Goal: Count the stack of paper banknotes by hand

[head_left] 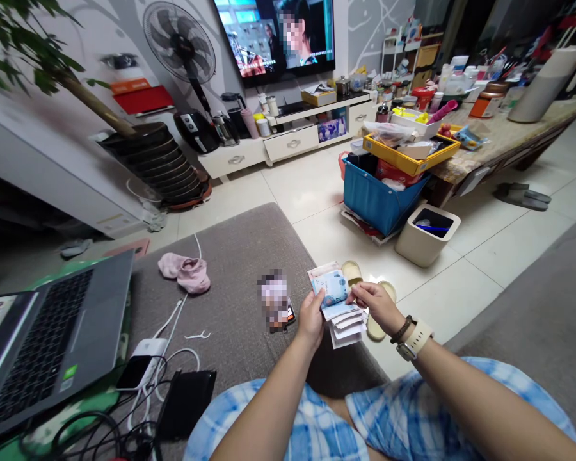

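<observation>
Both hands hold a fanned stack of paper banknotes [336,301] above my knees. My left hand [311,318] grips the stack from the left, thumb on the top blue note. My right hand [375,305], with a watch and a bead bracelet on its wrist, pinches the right edge of the top notes. A blurred card-like item [275,301] lies on the grey ottoman [235,256] just left of my left hand. I sit in blue plaid shorts.
An open laptop [38,339] sits at the left, with cables, a white charger [146,352] and a black wallet [187,400]. Pink socks [186,270] lie on the ottoman. A beige bin [427,234], a blue box [379,192] and a cluttered table [504,137] stand ahead right.
</observation>
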Motion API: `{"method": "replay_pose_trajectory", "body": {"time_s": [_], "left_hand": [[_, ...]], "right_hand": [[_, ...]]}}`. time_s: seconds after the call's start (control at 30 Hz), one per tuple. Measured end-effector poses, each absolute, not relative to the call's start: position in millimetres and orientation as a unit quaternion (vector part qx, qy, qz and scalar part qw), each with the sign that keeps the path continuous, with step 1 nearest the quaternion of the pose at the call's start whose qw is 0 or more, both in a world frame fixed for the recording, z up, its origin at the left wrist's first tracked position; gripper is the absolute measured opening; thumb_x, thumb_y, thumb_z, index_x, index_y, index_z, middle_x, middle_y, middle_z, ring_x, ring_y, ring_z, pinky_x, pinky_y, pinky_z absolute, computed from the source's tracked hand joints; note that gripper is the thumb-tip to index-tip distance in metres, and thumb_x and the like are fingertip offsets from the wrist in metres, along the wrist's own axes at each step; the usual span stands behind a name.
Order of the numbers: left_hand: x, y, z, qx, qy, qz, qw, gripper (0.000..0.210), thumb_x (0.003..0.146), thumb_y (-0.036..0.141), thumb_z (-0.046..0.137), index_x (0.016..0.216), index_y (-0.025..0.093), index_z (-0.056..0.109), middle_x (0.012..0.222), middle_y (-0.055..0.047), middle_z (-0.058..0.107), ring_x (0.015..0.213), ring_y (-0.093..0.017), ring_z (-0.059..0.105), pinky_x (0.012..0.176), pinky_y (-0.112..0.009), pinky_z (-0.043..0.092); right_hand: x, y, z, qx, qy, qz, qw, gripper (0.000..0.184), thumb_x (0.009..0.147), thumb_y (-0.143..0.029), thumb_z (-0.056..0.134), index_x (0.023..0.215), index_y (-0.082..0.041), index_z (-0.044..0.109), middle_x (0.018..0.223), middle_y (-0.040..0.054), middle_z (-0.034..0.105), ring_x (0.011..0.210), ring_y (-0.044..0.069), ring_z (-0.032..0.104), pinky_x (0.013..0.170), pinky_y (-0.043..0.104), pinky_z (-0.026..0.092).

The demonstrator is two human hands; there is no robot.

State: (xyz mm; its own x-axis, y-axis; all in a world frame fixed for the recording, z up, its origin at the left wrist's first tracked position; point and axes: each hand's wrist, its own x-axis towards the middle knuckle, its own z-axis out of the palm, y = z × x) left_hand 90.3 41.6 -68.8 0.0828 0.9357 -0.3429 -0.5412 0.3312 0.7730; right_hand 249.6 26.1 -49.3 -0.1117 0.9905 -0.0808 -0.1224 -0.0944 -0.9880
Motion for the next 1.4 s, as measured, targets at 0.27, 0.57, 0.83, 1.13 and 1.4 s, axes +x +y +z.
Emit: {"method": "replay_pose_trajectory", "body": {"time_s": [0.27, 0.57, 0.83, 1.13, 1.4], "left_hand": [[89.9, 41.5, -70.6, 0.247, 0.421, 0.523, 0.699, 0.04, 0.063, 0.036, 0.081, 0.093, 0.013, 0.067, 0.089, -0.01, 0.074, 0.091, -0.026, 0.069, 0.084, -0.038, 0.05], [88.4, 41.5, -72.7, 0.259, 0.427, 0.513, 0.698, 0.043, 0.062, 0.033, 0.082, 0.096, 0.013, 0.066, 0.098, -0.012, 0.074, 0.092, -0.027, 0.069, 0.085, -0.038, 0.05], [90.3, 40.3, -69.0, 0.241, 0.424, 0.518, 0.703, 0.041, 0.062, 0.038, 0.081, 0.092, 0.013, 0.067, 0.089, -0.01, 0.074, 0.093, -0.027, 0.069, 0.085, -0.038, 0.05], [89.5, 43.0, -73.2, 0.214, 0.436, 0.544, 0.685, 0.036, 0.062, 0.04, 0.079, 0.084, 0.014, 0.067, 0.082, -0.006, 0.074, 0.093, -0.026, 0.068, 0.082, -0.035, 0.051], [89.4, 43.7, -74.4, 0.222, 0.427, 0.549, 0.683, 0.028, 0.063, 0.034, 0.077, 0.08, 0.014, 0.067, 0.078, -0.005, 0.073, 0.092, -0.026, 0.068, 0.081, -0.034, 0.05]], "right_hand": [[246.8, 28.0, -54.0, -0.477, -0.423, 0.581, 0.507, 0.04, 0.061, -0.048, 0.081, 0.067, -0.019, 0.054, 0.061, -0.0036, 0.051, 0.057, 0.011, 0.043, 0.054, 0.026, 0.033], [248.6, 30.1, -62.7, -0.499, -0.434, 0.566, 0.492, 0.037, 0.065, -0.046, 0.078, 0.076, -0.02, 0.055, 0.066, -0.0038, 0.05, 0.059, 0.011, 0.043, 0.056, 0.026, 0.034], [248.0, 29.5, -59.0, -0.497, -0.444, 0.571, 0.48, 0.034, 0.069, -0.049, 0.073, 0.069, -0.019, 0.056, 0.062, -0.0038, 0.051, 0.057, 0.012, 0.043, 0.056, 0.027, 0.033], [248.3, 29.1, -55.4, -0.493, -0.45, 0.57, 0.479, 0.034, 0.07, -0.049, 0.072, 0.068, -0.018, 0.058, 0.063, -0.0028, 0.052, 0.059, 0.012, 0.045, 0.058, 0.027, 0.034], [247.8, 28.9, -54.1, -0.491, -0.445, 0.574, 0.482, 0.033, 0.069, -0.048, 0.073, 0.071, -0.017, 0.061, 0.066, -0.0019, 0.055, 0.061, 0.013, 0.047, 0.06, 0.028, 0.035]]}}
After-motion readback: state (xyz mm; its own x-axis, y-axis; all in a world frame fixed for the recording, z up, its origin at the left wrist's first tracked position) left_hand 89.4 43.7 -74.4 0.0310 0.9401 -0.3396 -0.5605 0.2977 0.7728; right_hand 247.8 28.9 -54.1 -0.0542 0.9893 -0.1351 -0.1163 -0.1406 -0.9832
